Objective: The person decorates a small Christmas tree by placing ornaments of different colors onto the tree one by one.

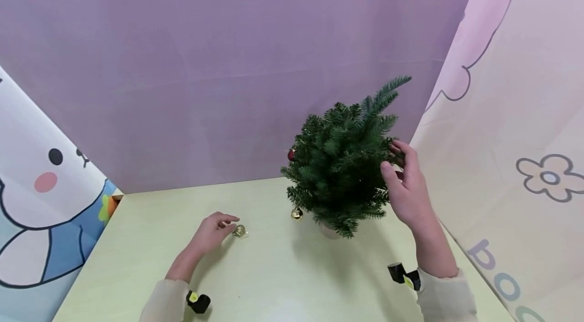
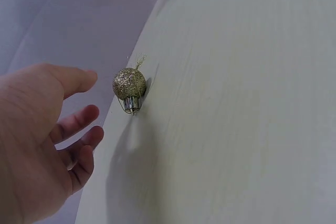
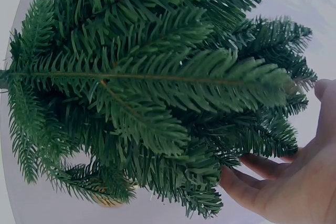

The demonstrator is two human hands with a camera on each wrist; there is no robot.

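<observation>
A glittery gold bauble [image 1: 239, 231] with a silver cap and a thin loop lies on the table, at the fingertips of my left hand [image 1: 212, 233]. In the left wrist view a small gap separates that bauble [image 2: 129, 83] from the thumb and loosely bent fingers. My right hand [image 1: 408, 190] touches the right side of a small green Christmas tree [image 1: 342, 159], its fingertips partly hidden among the branches and its thumb apart from them. On the tree's left side show a red bauble [image 1: 291, 154] and, lower down, a shiny gold bauble [image 1: 297, 214].
The pale table [image 1: 269, 281] ends at a purple backdrop [image 1: 182, 83]. Printed cloths stand left and right, one with a cartoon animal [image 1: 36, 200], the other with a flower [image 1: 549, 177]. The tree's pale base [image 1: 329, 232] is mostly covered by branches.
</observation>
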